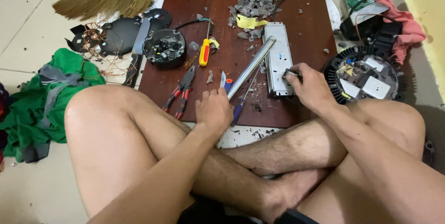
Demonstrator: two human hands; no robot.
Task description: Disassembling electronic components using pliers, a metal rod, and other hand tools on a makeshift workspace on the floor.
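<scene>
**Metal tube and driver box on the board**

Head view: I sit cross-legged on the floor with a dark brown wooden board [222, 66] before my knees. My left hand [214, 110] is closed around the lower end of a long silver metal tube [250, 67], which slants up toward one o'clock. Its far tip rests against the top of a grey metal box [278, 59] lying lengthwise on the board. My right hand [311, 87], at three o'clock from the left, pinches a small dark piece [292, 72] at the box's right edge. The hands are well apart. At ten o'clock from my left hand lie red-handled pliers [181, 93] and a yellow-handled screwdriver [205, 50]. A black finned round housing [364, 76] sits off the board at three o'clock.
</scene>
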